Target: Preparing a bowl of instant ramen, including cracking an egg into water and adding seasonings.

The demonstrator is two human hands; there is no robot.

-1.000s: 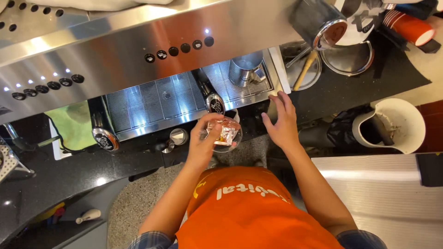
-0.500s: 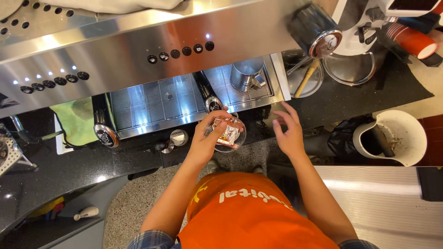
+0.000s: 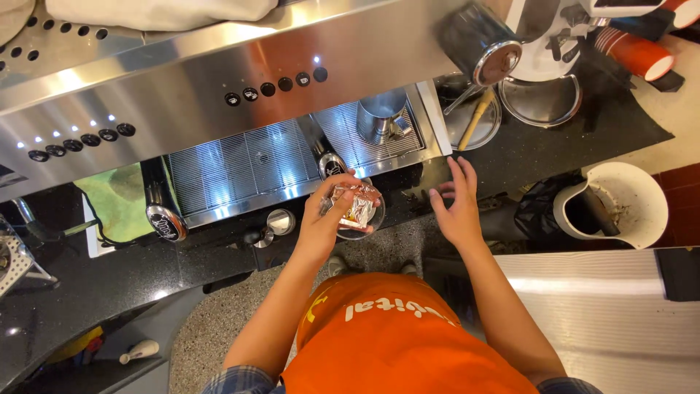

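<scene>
The clear glass cup (image 3: 357, 211) is held above the front edge of the espresso machine (image 3: 219, 109), just ahead of the drip tray (image 3: 240, 164) and beside the handle of the right-hand brew lever (image 3: 332, 164). It appears to hold crinkled, shiny wrappers or packets; their exact kind cannot be told. The cup is tilted, its mouth turned toward the viewer and slightly right, so its long axis runs from the machine toward the person.

The left hand (image 3: 324, 226) grasps the cup from the left and below, fingers wrapped round its side. The grip is closed and firm on the glass.

The right hand (image 3: 456, 208) is empty, fingers spread and loose, hovering over the dark counter (image 3: 525, 157) to the right of the cup. It does not touch the cup; a clear gap separates them. The cup lies to the left of this hand, at about the same height, so the left hand is the one in contact and the right is near but apart.

Further out: a metal jug (image 3: 379, 117) stands on the drip tray, a second brew lever handle (image 3: 164, 219) hangs at the left, a white bin (image 3: 634, 211) sits at the far right, and red paper cups (image 3: 634, 52) lie at the upper right.
</scene>
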